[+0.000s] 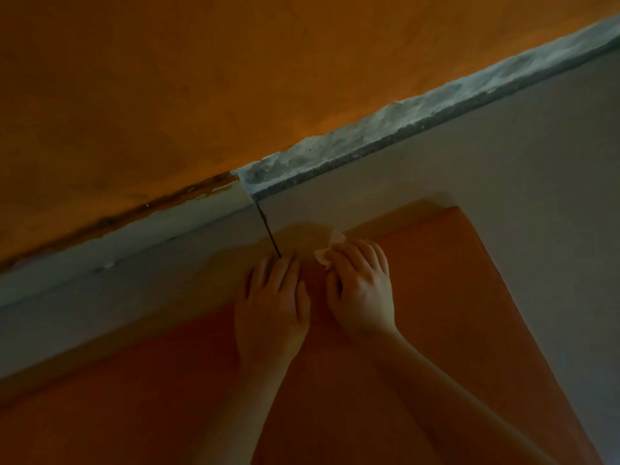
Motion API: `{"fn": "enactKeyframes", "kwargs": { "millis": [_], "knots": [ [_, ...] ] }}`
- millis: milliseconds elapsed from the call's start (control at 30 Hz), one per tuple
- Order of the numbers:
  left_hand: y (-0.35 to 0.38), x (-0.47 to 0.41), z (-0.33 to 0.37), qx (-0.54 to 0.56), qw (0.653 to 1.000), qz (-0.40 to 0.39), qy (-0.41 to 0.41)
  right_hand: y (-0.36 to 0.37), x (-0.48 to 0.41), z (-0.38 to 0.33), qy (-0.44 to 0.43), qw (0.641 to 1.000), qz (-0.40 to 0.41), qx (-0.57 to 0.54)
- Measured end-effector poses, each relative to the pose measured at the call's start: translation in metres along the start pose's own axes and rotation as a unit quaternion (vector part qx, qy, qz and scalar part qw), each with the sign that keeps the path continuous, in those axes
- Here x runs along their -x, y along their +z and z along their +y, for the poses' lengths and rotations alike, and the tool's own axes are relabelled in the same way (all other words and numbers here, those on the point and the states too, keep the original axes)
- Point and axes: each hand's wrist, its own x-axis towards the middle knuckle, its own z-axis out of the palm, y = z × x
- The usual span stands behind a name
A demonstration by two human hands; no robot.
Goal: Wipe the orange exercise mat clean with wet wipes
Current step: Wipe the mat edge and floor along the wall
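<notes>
Right hand (pixel 362 286) hides most of the wipe (pixel 324 257).

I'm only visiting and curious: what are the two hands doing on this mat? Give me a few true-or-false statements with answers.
1. The right hand grips a wet wipe. True.
2. The left hand holds a spray bottle. False: it rests flat on the orange mat, fingers straight, holding nothing.
3. Both hands are near the mat's far end, close to the orange wall. True.
4. The mat is rolled up. False: it lies spread flat on the pale floor.
</notes>
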Motion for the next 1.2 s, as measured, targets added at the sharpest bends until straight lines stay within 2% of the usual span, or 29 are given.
{"fn": "enactKeyframes", "kwargs": {
  "millis": [167, 333, 533, 633, 767, 1200],
  "knots": [
    [-0.001, 0.000, 0.004, -0.021, 1.000, 0.000, -0.011, -0.022, -0.021, 0.029, -0.062, 0.997, -0.043, -0.002],
    [-0.003, 0.002, 0.004, -0.029, 0.999, -0.012, -0.020, -0.050, -0.035, 0.101, -0.028, 0.999, -0.003, 0.041],
    [-0.004, 0.001, 0.009, -0.052, 0.999, 0.002, -0.007, -0.040, -0.030, 0.100, -0.014, 0.999, 0.032, 0.013],
    [-0.005, -0.013, 0.046, -0.018, 0.999, -0.028, -0.025, -0.042, -0.029, 0.102, -0.015, 0.999, 0.031, 0.014],
    [0.011, -0.027, 0.098, 0.014, 0.998, -0.039, 0.040, -0.043, -0.028, 0.101, 0.010, 0.999, 0.036, 0.024],
    [0.018, -0.027, 0.095, 0.011, 0.999, -0.017, 0.040, -0.042, -0.030, 0.099, 0.068, 0.995, 0.062, 0.035]
  ]
}}
